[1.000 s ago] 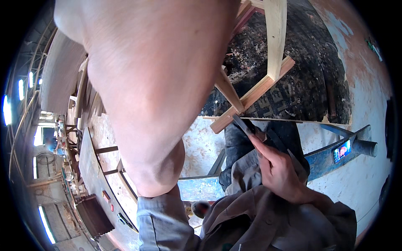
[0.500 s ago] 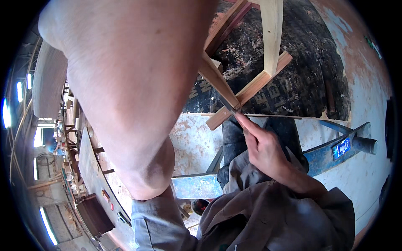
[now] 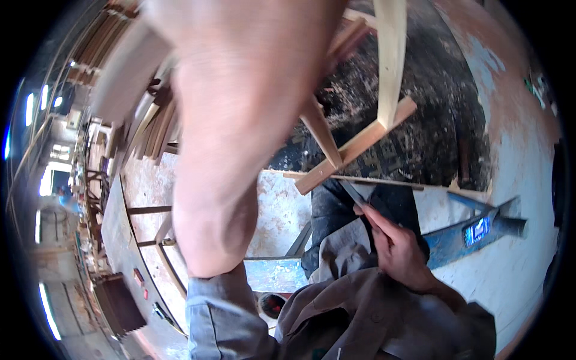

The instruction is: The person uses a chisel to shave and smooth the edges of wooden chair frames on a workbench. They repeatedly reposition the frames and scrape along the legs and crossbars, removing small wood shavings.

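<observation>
My left arm is raised close in front, blurred and covering much of the left half. At the top edge, my left hand [image 3: 171,21] has its fingers hidden; a blurred brown wooden block [image 3: 123,90] hangs beside it and appears gripped. My right hand [image 3: 399,246] is closed around a narrow flat steel chisel [image 3: 354,193]. The blade points up and left, just below a wooden rail [image 3: 363,144] and apart from it. Two pieces meet that rail: a pale curved leg [image 3: 390,60] and a thin reddish slat [image 3: 321,132].
A black, dust-flecked board [image 3: 435,120] lies under the wooden frame. A blue bench part [image 3: 444,240] carries a lit phone [image 3: 477,232] at right. Wood strips [image 3: 159,129] are stacked at left, above a grey table [image 3: 123,240] with small tools. A round container [image 3: 273,305] stands below.
My right hand has drawn the chisel back from the slat's joint, down and right. My left arm and the wooden block have swung right, and the view has shifted.
</observation>
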Tool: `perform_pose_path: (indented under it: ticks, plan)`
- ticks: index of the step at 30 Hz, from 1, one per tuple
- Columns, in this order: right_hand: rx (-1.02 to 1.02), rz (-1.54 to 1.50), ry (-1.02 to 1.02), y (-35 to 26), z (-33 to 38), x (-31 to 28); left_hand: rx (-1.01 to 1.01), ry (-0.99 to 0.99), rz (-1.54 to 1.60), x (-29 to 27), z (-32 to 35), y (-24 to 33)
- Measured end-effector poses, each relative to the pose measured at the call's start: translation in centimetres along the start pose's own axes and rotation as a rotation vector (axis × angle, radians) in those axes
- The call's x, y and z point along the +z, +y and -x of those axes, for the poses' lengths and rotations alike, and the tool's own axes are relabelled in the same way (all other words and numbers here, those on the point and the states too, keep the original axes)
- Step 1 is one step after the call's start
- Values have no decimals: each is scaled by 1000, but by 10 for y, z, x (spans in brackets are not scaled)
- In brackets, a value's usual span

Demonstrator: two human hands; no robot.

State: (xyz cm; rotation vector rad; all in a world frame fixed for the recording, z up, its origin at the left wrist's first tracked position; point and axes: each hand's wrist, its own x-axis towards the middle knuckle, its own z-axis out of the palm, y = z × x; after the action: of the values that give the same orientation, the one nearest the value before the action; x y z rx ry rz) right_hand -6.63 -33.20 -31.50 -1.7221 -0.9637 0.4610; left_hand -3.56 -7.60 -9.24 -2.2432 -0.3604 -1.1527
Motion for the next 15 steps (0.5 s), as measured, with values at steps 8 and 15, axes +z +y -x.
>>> perform_pose_path:
  ticks: [8, 15]
  plan:
    - [-51, 539, 570, 93, -41, -86, -31, -155, 132, 12, -43, -9]
    - [54, 143, 733, 155, -85, -98, -472, -541, 461, 6, 1, -133]
